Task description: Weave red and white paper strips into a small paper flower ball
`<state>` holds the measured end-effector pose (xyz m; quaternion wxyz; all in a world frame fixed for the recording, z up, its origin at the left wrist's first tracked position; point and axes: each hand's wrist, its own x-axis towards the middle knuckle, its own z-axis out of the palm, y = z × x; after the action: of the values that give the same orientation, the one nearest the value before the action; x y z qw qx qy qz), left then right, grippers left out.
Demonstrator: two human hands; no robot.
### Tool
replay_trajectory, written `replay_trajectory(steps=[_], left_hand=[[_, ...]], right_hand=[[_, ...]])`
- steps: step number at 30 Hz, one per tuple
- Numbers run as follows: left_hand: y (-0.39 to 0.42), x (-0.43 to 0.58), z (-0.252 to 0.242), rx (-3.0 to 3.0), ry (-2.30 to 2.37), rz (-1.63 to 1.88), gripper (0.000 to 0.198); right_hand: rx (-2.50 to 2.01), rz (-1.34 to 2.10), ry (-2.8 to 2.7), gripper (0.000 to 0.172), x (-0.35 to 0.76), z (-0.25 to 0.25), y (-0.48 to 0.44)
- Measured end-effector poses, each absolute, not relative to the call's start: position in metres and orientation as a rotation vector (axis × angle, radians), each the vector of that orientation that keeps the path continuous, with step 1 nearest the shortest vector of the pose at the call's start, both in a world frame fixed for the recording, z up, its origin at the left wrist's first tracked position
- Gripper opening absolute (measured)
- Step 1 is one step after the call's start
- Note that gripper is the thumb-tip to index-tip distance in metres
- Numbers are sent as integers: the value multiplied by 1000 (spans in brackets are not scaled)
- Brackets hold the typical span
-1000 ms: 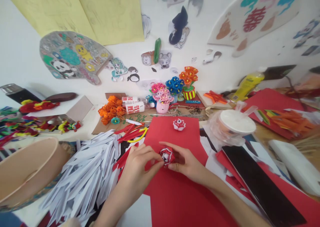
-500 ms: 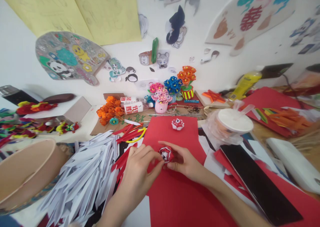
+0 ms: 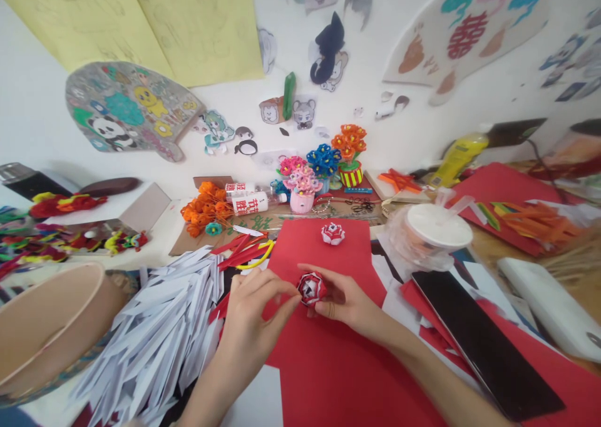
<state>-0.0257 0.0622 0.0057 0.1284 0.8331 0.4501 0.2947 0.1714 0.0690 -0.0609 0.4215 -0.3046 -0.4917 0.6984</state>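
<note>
Between my hands is a small red-and-white folded paper flower, its layered petals facing up at me. My right hand grips it from the right side, thumb below and fingers behind. My left hand is at its left edge with thumb and index fingertip pinched together; whether they hold a petal tip is too small to make out. A second, similar paper flower sits farther back on the red paper sheet that lies under my hands.
Left of my arm lies a heap of folded white paper strips, with red strips behind it and a round beige container beyond. On the right are a dark phone-like slab, a lidded white cup and a white power bank.
My left fingertips have drawn slightly left from the flower's centre to its edge. The flower has tilted a little, showing more of its middle.
</note>
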Motion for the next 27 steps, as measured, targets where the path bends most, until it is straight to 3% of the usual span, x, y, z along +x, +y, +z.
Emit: replay_trajectory(steps=[27], left_hand=[[57,-22,0,2545,1184,863,8]], right_hand=[[-755,1696,-1311,65,170,-62,68]])
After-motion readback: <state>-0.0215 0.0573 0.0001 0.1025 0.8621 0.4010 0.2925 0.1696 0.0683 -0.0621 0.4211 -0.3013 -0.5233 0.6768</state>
